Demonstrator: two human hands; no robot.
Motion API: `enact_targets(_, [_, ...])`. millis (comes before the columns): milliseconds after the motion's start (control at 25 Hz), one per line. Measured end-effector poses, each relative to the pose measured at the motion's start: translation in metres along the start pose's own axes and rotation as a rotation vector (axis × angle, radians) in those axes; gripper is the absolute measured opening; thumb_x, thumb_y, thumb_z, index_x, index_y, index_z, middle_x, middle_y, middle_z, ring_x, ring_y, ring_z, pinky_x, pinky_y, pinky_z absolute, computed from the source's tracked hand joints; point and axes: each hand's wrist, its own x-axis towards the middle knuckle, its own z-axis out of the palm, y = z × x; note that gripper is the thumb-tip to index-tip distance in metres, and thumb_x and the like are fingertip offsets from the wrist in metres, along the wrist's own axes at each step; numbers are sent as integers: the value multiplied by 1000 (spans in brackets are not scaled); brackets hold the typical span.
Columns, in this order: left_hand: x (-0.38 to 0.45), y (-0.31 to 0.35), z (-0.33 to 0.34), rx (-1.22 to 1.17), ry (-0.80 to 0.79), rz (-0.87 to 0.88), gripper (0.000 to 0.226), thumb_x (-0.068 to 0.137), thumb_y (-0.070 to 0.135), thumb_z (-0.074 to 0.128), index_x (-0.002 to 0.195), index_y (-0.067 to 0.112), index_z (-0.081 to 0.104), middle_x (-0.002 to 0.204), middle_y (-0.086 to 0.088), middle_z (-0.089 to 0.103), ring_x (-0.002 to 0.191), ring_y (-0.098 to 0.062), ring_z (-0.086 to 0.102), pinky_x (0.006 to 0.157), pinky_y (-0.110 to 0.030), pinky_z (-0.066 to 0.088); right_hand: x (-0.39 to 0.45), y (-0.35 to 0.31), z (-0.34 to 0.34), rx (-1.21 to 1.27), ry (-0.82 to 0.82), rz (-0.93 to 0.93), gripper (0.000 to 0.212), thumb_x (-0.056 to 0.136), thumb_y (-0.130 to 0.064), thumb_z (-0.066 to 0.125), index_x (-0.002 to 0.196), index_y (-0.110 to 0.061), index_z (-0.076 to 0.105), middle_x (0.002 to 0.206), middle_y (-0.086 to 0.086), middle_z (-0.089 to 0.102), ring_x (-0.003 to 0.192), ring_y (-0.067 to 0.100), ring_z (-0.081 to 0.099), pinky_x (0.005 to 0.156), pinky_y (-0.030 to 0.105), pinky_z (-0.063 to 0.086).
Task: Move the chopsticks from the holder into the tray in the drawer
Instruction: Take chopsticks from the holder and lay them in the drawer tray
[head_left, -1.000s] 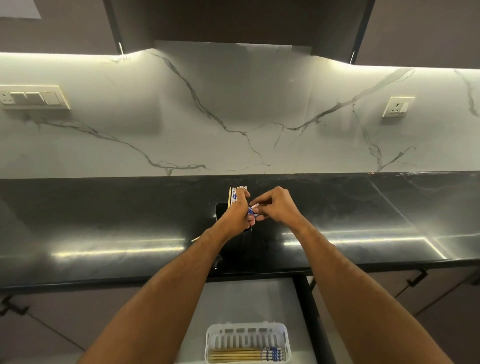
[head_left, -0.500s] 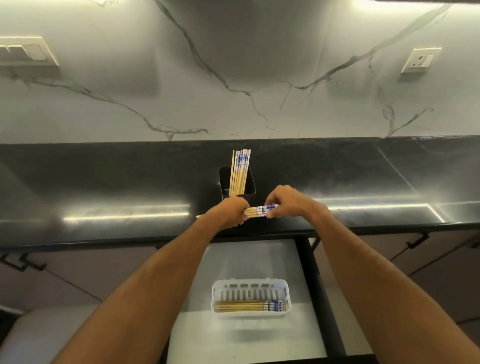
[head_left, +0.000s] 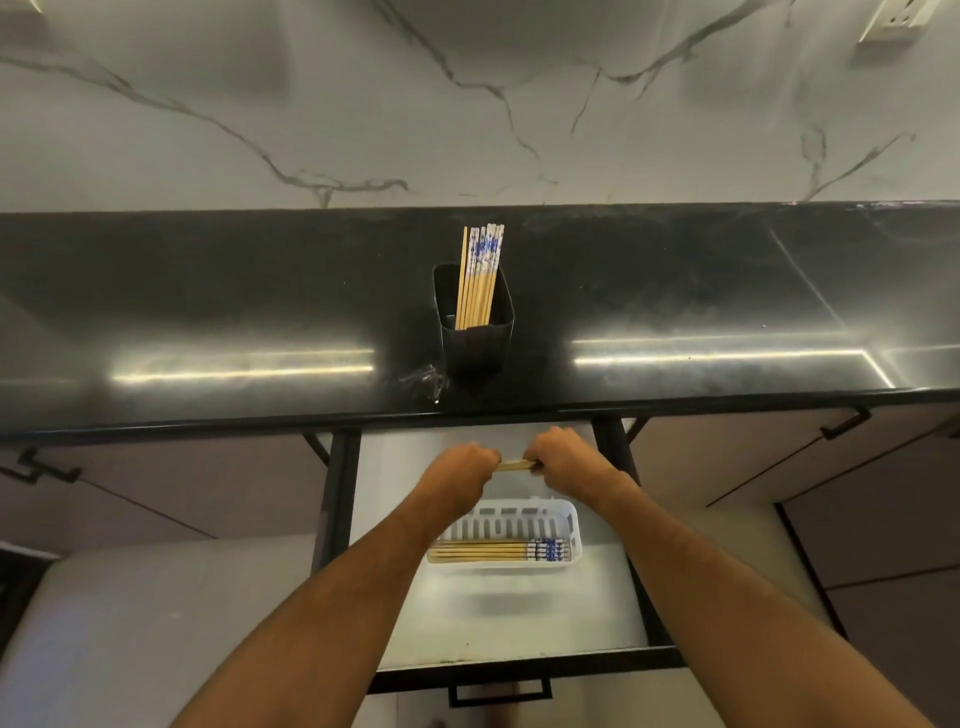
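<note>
A black square holder (head_left: 475, 332) stands on the black counter with several wooden chopsticks (head_left: 480, 275) upright in it, their blue-and-white tops up. Below, the drawer is pulled out and a white slotted tray (head_left: 519, 519) lies in it with several chopsticks (head_left: 498, 551) laid flat. Over the drawer, just behind the tray, my left hand (head_left: 460, 467) and my right hand (head_left: 563, 460) grip the two ends of a small bundle of chopsticks (head_left: 514, 465) held level. Only a short middle stretch of the bundle shows between my fists.
The black counter's front edge (head_left: 208, 423) runs above the open drawer (head_left: 519, 623). The drawer's front handle (head_left: 498, 693) is at the bottom. Shut cabinet doors with dark handles (head_left: 844, 423) flank it. A marble wall rises behind, with a socket (head_left: 893, 15).
Both hands have carried the bundle of chopsticks down from in front of the holder, past the counter edge, to above the open drawer. The camera has tilted downward.
</note>
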Motion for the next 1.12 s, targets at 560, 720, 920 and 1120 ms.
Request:
enact_targets(560, [-9,-14,125,58,-115,-105,30,91,10,67,120,14,69,119,-7,72,105,-24,70,95,-30,53,6,24,131,-196,-61,-111,33,90,-22,74,121,-13,65,119,10,70,103,29,69,91,42,57])
enact_targets(720, [-4,-14,142,58,-112,-131,28,94,10,64,121,13,69,120,-7,72,105,-25,70,96,-32,52,13,24,145,-279,-61,-103,27,93,-23,68,119,-14,66,118,8,71,100,29,70,86,42,58])
enact_targets(920, [-1,-16,151,25,-87,-151,31,92,8,65,123,12,65,127,-9,68,113,-26,66,100,-33,51,17,27,158,-273,-57,-83,24,94,-16,63,117,-13,69,117,8,72,101,28,70,88,40,57])
enact_targets(1120, [-1,-18,153,-11,-47,-170,36,92,7,64,128,11,62,132,-9,66,119,-26,63,102,-35,50,17,33,163,-244,-10,-105,28,94,-19,65,121,-13,68,121,8,71,104,28,69,92,39,56])
